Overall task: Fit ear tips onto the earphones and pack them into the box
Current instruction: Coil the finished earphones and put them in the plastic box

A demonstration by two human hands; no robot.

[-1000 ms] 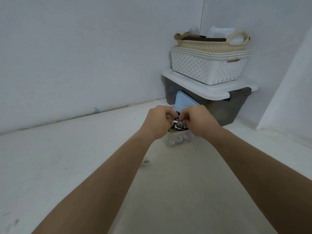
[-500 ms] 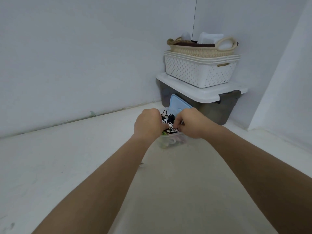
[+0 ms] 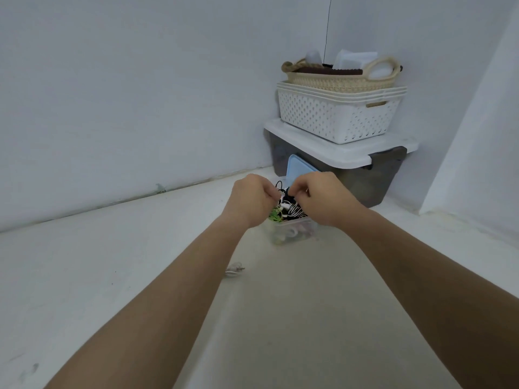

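A small clear plastic box (image 3: 292,233) stands on the floor, heaped with tangled earphones (image 3: 292,209) in black, white, striped and green. Both hands hover just above that heap. My left hand (image 3: 251,202) has its fingers curled and pinches a small white piece at its fingertips. My right hand (image 3: 323,199) is curled too and pinches a black earphone piece close to the left fingertips. What exactly sits between the fingertips is too small to make out. A light blue lid (image 3: 297,169) leans upright behind the box.
A dark storage bin with a white lid (image 3: 339,155) stands behind, carrying stacked white baskets (image 3: 337,116) and a beige woven basket (image 3: 339,77). A loose white earphone (image 3: 234,270) lies on the floor by my left forearm. Walls close in at left, back and right.
The camera has tilted down a little. Both hands have sunk closer to the heap in the box and their fingertips stay pinched together over it.
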